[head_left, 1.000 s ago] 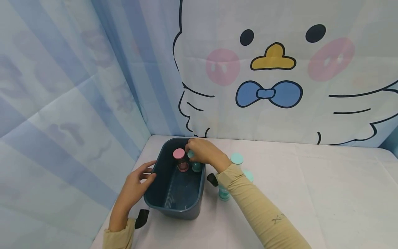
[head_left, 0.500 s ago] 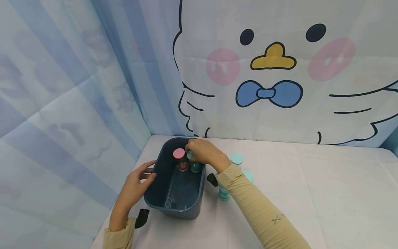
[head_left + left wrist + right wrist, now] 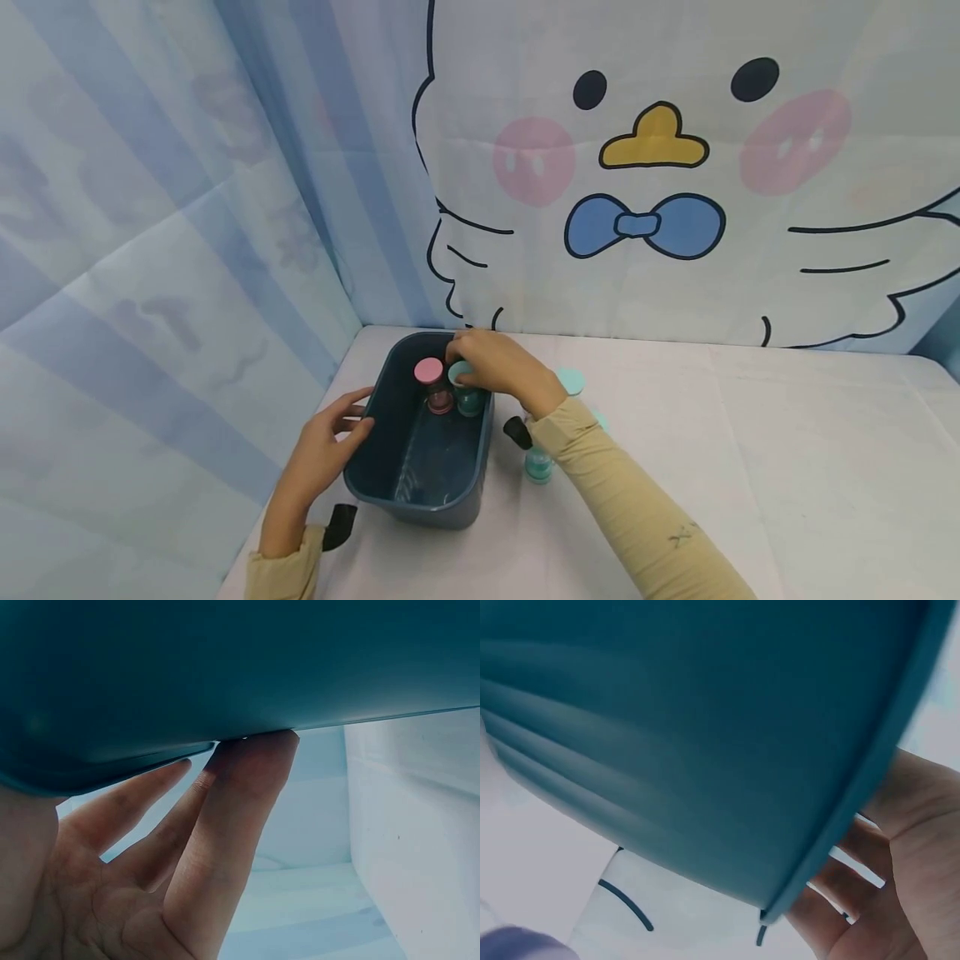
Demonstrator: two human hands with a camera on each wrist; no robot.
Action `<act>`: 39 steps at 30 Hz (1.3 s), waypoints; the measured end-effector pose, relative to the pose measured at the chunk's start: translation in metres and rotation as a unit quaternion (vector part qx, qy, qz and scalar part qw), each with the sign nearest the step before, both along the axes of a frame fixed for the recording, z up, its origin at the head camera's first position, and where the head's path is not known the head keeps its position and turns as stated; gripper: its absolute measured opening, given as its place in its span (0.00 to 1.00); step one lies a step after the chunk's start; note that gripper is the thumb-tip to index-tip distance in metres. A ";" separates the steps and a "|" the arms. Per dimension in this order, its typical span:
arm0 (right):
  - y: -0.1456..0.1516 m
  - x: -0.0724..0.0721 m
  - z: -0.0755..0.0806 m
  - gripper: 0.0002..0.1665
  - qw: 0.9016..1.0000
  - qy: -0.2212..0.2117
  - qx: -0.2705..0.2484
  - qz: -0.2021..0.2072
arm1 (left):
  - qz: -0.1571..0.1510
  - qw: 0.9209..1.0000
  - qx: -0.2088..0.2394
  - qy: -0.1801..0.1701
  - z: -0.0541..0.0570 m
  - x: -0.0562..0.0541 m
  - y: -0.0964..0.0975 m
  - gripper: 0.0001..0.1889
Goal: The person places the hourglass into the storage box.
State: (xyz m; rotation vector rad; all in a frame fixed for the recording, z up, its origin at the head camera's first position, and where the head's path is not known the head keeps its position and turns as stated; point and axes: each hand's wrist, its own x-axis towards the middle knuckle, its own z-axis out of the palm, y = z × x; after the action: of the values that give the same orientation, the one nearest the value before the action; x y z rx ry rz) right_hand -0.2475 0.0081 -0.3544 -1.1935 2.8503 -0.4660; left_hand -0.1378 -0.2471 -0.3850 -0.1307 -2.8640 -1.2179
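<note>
Right grip [image 3: 495, 367] pinches a teal-capped jar [image 3: 467, 390] inside the bin [image 3: 420, 492]; left grip [image 3: 324, 450], spread, steadies it on the white tabletop [image 3: 750, 467].

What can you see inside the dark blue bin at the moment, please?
Inside the dark blue bin stand a pink-capped jar and a teal-capped jar, which the right hand grips. The hand covers most of the teal cap.
</note>
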 end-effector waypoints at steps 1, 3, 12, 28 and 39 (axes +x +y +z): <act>0.001 0.001 0.001 0.16 1.000 0.001 -0.001 0.001 | 0.000 1.000 -0.001 0.001 0.000 0.000 0.000 0.25; 0.002 0.002 0.004 0.15 1.000 0.004 -0.006 0.003 | 0.001 1.000 -0.003 0.003 0.000 0.000 0.000 0.25; 0.011 0.008 0.013 0.16 1.000 -0.002 -0.022 0.001 | -0.003 1.000 -0.002 0.007 0.000 0.000 0.000 0.25; 0.030 0.016 0.018 0.18 0.999 0.006 -0.013 -0.032 | -0.003 1.000 -0.003 0.003 0.000 -0.001 0.000 0.25; 0.049 0.021 0.018 0.20 0.998 0.012 -0.021 -0.053 | -0.002 1.000 -0.004 -0.003 0.000 -0.001 0.000 0.25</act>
State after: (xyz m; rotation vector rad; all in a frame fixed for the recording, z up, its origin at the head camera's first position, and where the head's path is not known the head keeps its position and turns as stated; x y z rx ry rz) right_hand -0.2263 0.0575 -0.3366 -1.0656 2.9484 -0.5222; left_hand -0.1383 -0.2471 -0.3848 -0.1330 -2.8754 -1.2103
